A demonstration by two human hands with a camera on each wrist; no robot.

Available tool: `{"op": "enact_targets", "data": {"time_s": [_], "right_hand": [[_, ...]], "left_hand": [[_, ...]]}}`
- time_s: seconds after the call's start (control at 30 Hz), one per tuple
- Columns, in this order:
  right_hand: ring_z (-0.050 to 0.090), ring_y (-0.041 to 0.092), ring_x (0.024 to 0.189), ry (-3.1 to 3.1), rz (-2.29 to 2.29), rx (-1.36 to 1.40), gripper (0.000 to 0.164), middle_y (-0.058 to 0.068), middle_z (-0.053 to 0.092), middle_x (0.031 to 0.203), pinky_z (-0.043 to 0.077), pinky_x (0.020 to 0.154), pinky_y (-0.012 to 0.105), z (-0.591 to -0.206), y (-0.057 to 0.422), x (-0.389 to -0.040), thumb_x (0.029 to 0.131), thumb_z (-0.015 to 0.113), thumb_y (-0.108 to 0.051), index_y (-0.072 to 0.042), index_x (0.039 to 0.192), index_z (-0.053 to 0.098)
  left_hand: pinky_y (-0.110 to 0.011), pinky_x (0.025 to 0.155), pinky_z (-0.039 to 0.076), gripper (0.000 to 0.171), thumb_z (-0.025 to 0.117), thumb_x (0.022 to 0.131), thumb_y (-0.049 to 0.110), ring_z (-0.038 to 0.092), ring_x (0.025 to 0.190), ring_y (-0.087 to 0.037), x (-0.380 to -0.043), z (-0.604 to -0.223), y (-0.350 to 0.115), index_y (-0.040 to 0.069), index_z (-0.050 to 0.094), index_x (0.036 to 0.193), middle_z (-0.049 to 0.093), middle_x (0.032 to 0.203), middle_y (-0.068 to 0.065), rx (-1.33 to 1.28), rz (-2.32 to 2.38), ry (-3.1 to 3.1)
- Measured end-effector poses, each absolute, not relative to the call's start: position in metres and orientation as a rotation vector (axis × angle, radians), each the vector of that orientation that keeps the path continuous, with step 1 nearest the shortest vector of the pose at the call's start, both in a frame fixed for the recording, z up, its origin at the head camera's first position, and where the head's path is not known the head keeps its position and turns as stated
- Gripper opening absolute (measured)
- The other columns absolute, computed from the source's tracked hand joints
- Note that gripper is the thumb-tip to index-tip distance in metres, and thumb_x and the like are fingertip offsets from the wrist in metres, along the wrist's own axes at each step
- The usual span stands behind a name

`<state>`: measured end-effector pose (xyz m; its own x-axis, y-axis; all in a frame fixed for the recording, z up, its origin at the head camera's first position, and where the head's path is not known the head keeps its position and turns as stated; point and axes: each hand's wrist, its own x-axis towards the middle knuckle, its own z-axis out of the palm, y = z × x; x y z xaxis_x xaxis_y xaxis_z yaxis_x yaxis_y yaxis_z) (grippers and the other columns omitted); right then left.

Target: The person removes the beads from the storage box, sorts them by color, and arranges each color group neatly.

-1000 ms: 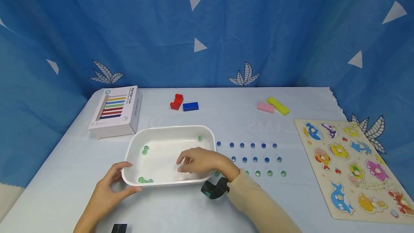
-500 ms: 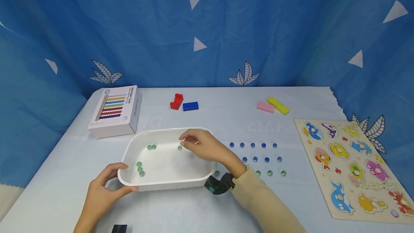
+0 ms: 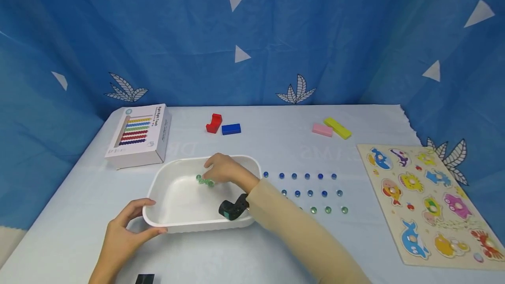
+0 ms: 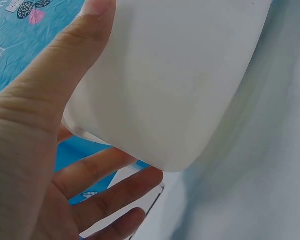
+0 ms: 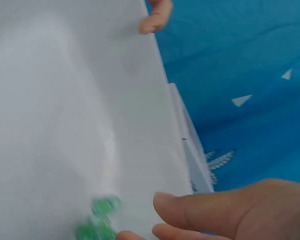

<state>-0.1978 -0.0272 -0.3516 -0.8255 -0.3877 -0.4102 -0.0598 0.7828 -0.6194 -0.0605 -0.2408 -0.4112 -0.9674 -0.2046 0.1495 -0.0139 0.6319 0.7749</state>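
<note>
A white plastic basin [image 3: 177,225] stands left of the table's middle. My left hand [image 3: 126,231] holds its left end, thumb on the near side and fingers at the rim; the left wrist view shows the fingers [image 4: 115,195] curving round its corner. Several green glass marbles [image 3: 206,182] lie clustered inside, toward the back wall. Reaching into the basin, my right hand [image 3: 222,169] is bent downward with its fingertips right at these marbles. In the right wrist view the thumb [image 5: 190,210] is beside the green marbles [image 5: 100,220], which are blurred; the other fingers are mostly cut off.
Rows of blue marbles [image 3: 307,176] and green marbles [image 3: 328,210] lie right of the basin, partly behind the right sleeve [image 3: 292,227]. An abacus box [image 3: 138,137] stands back left. Red [image 3: 214,123], blue [image 3: 231,129], pink [image 3: 322,129] and yellow blocks [image 3: 337,128] lie behind; an animal puzzle board [image 3: 426,205] is at right.
The green marbles have rolled from separate spots in the basin into one cluster near the back. My right hand has moved left and deeper into the basin; the left hand keeps its hold.
</note>
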Motion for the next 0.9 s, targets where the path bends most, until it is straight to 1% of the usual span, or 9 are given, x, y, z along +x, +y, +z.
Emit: {"op": "enact_targets", "data": {"time_s": [0.1,0.2,0.3,0.37,0.5,0.6,0.7,0.77,0.9], "right_hand": [[0.056,0.012,0.083,2.467,-0.813,-0.288,0.039,0.002,0.062,0.111,0.049,0.077,0.026,-0.361,-0.037,-0.199,0.080,0.066,-0.022,-0.010,0.116,0.060],[0.055,0.011,0.078,2.491,-0.808,-0.283,0.037,0.002,0.063,0.105,0.048,0.072,0.023,-0.368,-0.041,-0.197,0.077,0.069,-0.018,-0.008,0.113,0.061],[0.053,0.011,0.076,2.510,-0.818,-0.286,0.036,0.000,0.063,0.101,0.047,0.067,0.021,-0.373,-0.043,-0.196,0.073,0.073,-0.015,-0.009,0.107,0.064],[0.052,0.011,0.074,2.516,-0.835,-0.290,0.034,0.000,0.063,0.095,0.046,0.063,0.020,-0.375,-0.044,-0.196,0.069,0.075,-0.013,-0.009,0.101,0.065],[0.052,0.011,0.066,2.525,-0.827,-0.305,0.024,-0.002,0.060,0.078,0.043,0.055,0.019,-0.379,-0.044,-0.196,0.065,0.078,-0.011,-0.010,0.086,0.067],[0.051,0.010,0.059,2.526,-0.804,-0.339,0.015,-0.003,0.058,0.064,0.040,0.050,0.018,-0.382,-0.044,-0.196,0.064,0.079,-0.012,-0.010,0.074,0.068],[0.050,0.009,0.055,2.513,-0.791,-0.366,0.010,-0.003,0.058,0.059,0.039,0.048,0.017,-0.381,-0.042,-0.196,0.066,0.078,-0.014,-0.011,0.068,0.069],[0.051,0.009,0.055,2.481,-0.827,-0.368,0.008,-0.003,0.059,0.060,0.040,0.049,0.018,-0.377,-0.040,-0.195,0.069,0.076,-0.017,-0.013,0.069,0.070],[0.054,0.007,0.064,2.375,-0.991,-0.430,0.006,-0.005,0.064,0.068,0.043,0.056,0.018,-0.362,-0.032,-0.191,0.074,0.073,-0.022,-0.018,0.079,0.072]], "left_hand": [[-0.027,0.091,0.036,0.062,0.087,0.052,0.024,0.045,0.087,0.014,-0.061,-0.413,-0.241,0.017,0.060,0.107,0.054,0.107,0.023,0.147,-1.186,-2.647],[-0.009,0.078,0.029,0.063,0.087,0.050,0.025,0.047,0.086,0.013,-0.061,-0.414,-0.241,0.018,0.060,0.107,0.058,0.109,0.014,0.131,-1.131,-2.667],[-0.007,0.077,0.029,0.063,0.087,0.050,0.024,0.047,0.086,0.013,-0.061,-0.413,-0.240,0.018,0.060,0.107,0.060,0.108,0.005,0.125,-1.130,-2.669],[-0.008,0.077,0.029,0.063,0.087,0.050,0.026,0.046,0.086,0.013,-0.061,-0.413,-0.241,0.019,0.060,0.107,0.060,0.109,0.004,0.131,-1.117,-2.683],[-0.008,0.076,0.029,0.063,0.087,0.050,0.026,0.046,0.086,0.013,-0.060,-0.414,-0.241,0.021,0.059,0.107,0.060,0.109,0.000,0.122,-1.103,-2.702],[-0.006,0.076,0.028,0.063,0.087,0.050,0.026,0.046,0.086,0.013,-0.060,-0.415,-0.242,0.021,0.059,0.107,0.058,0.107,0.012,0.108,-1.109,-2.700],[-0.005,0.076,0.028,0.063,0.087,0.050,0.027,0.046,0.086,0.014,-0.059,-0.416,-0.243,0.021,0.059,0.106,0.054,0.103,0.025,0.103,-1.109,-2.701],[-0.006,0.076,0.028,0.063,0.087,0.050,0.028,0.045,0.086,0.015,-0.059,-0.416,-0.243,0.022,0.059,0.107,0.050,0.102,0.031,0.100,-1.104,-2.711],[-0.011,0.077,0.030,0.064,0.086,0.051,0.033,0.044,0.087,0.016,-0.058,-0.414,-0.242,0.024,0.058,0.108,0.046,0.102,0.035,0.106,-1.085,-2.753]]}}
